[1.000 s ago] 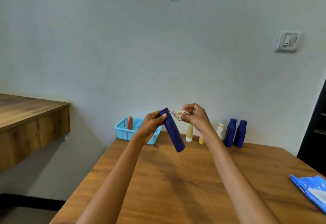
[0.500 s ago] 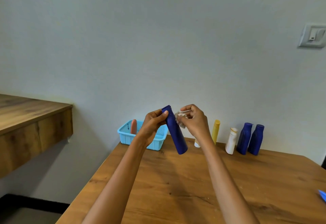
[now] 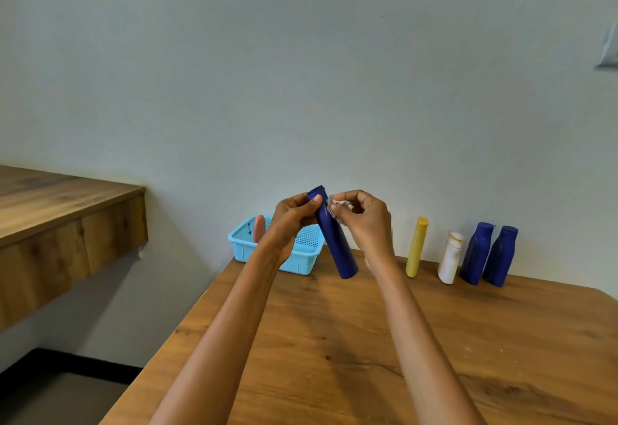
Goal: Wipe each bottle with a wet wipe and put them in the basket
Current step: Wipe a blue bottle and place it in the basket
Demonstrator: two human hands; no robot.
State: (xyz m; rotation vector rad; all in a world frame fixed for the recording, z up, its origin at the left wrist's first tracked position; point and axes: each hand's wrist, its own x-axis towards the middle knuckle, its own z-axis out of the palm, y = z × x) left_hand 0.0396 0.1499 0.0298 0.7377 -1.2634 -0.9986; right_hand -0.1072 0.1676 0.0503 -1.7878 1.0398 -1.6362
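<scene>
My left hand (image 3: 291, 221) grips the upper end of a long dark blue bottle (image 3: 336, 245), held tilted in the air above the table. My right hand (image 3: 366, 222) pinches a small crumpled wet wipe (image 3: 338, 206) against the bottle's upper part. A light blue basket (image 3: 302, 250) stands at the table's far left corner with a pink bottle (image 3: 258, 226) upright in it. Along the wall stand a yellow bottle (image 3: 416, 246), a white bottle (image 3: 451, 256) and two dark blue bottles (image 3: 476, 253) (image 3: 501, 256).
The wooden table (image 3: 368, 341) has its left edge running diagonally toward me. A wooden counter (image 3: 60, 210) juts out at the left, apart from the table. A wall switch (image 3: 608, 47) is at the right edge.
The view has swung left, so the blue wipe pack has left the frame. My right hand has brought the wipe from near the bottle's tip onto its upper side.
</scene>
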